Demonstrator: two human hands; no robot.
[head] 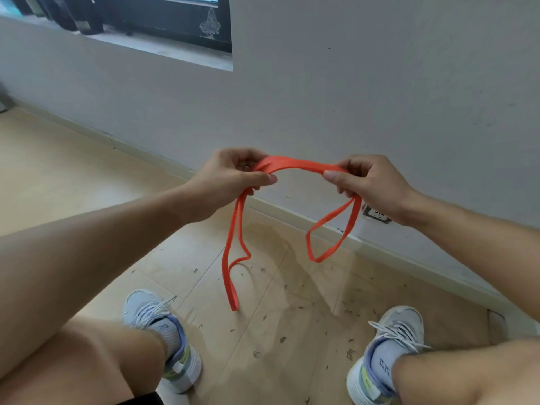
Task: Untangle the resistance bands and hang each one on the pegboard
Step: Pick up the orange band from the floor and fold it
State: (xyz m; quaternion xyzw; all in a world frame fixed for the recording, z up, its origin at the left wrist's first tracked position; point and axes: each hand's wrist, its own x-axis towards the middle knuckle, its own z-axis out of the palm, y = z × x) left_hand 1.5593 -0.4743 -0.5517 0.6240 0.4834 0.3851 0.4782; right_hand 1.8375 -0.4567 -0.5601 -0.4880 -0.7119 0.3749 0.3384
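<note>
Above floor (87, 176), band (295, 164) ends hidden in hands.

In the middle of the frame, the left hand (230, 176) and right hand (371, 185) each pinch an orange resistance band (295, 164). Its loops hang down above the floor (73, 176), between two sneakers.

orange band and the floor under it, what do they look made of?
Orange band: looks like rubber or latex, matte. It is a thin flat strip that droops in limp loops from the left hand and the right hand; could be another elastomer.

Floor: pale wood-look planks with visible seams, low sheen, scuffed and stained. Laminate or vinyl seems likely; real wood cannot be ruled out.
</note>
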